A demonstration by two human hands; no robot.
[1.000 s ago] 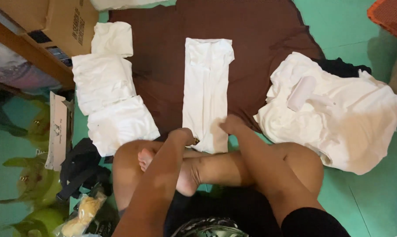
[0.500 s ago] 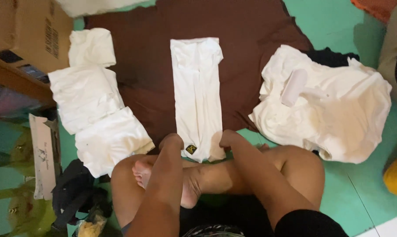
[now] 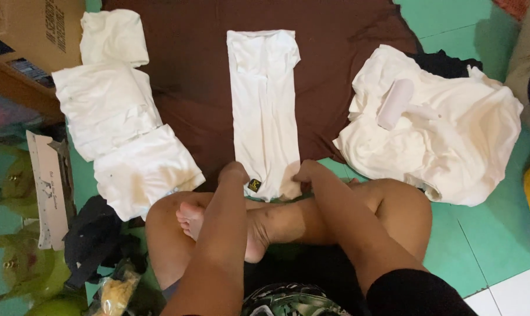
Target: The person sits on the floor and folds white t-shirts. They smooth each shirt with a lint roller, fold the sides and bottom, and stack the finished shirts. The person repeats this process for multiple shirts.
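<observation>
The long white garment folded into a narrow strip (image 3: pixel 263 105) is laid lengthwise on the dark brown cloth (image 3: pixel 194 76) on the floor. Its near end is pinched at both corners: left hand (image 3: pixel 234 174) and right hand (image 3: pixel 304 172), grip closed on fabric, fingertips tucked under & hidden. Folded white shirts (image 3: pixel 115 126) are stacked at left; a crumpled white pile w/ a pale roller (image 3: pixel 395 103) lies at right, handle partly sunk in the folds.

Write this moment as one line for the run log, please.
left hand: grips shirt hem | right hand: grips shirt hem | shirt: white, folded narrow, flat on brown cloth
</observation>
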